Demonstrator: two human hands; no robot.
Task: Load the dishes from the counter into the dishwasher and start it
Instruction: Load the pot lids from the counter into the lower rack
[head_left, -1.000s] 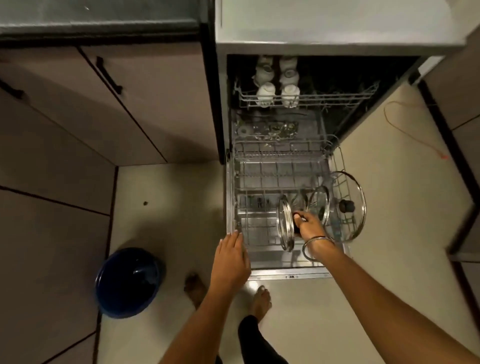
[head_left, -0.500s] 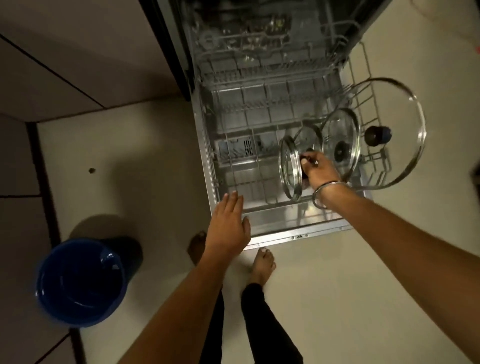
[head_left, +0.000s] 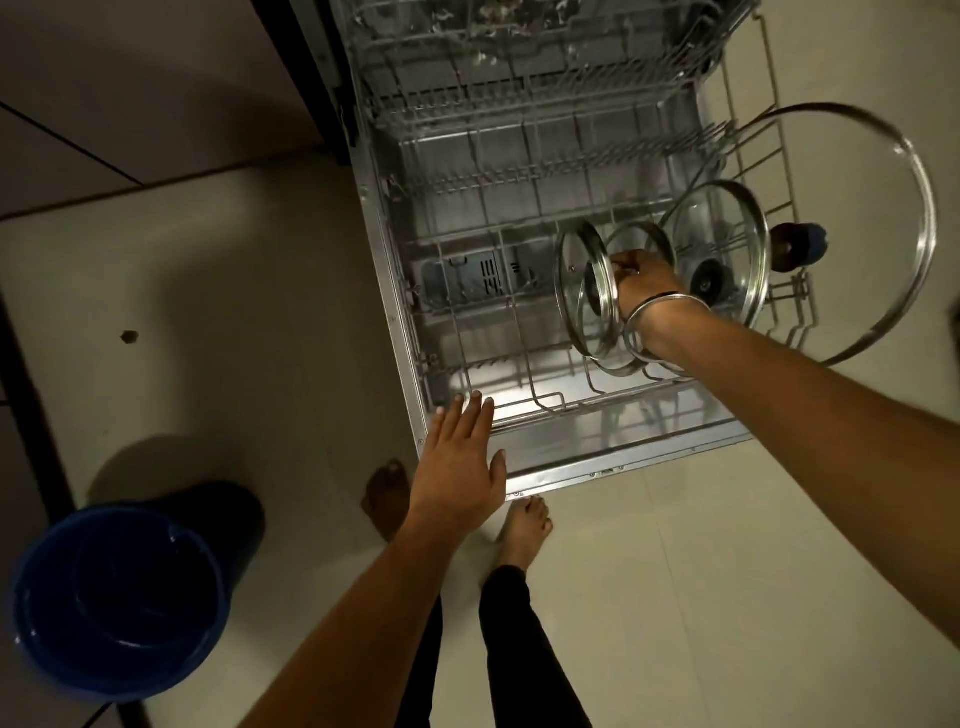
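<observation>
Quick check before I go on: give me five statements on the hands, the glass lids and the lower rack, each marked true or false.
1. The right hand grips the smallest glass lid by its knob. True.
2. The left hand holds a plate. False: it is open, fingers straight, at the front left corner of the lower rack.
3. Four glass lids stand on edge in the rack. True.
4. The largest lid sits at the rack's left side. False: it is at the right side.
5. The blue bucket stands inside the rack. False: it is on the floor to the left.
</observation>
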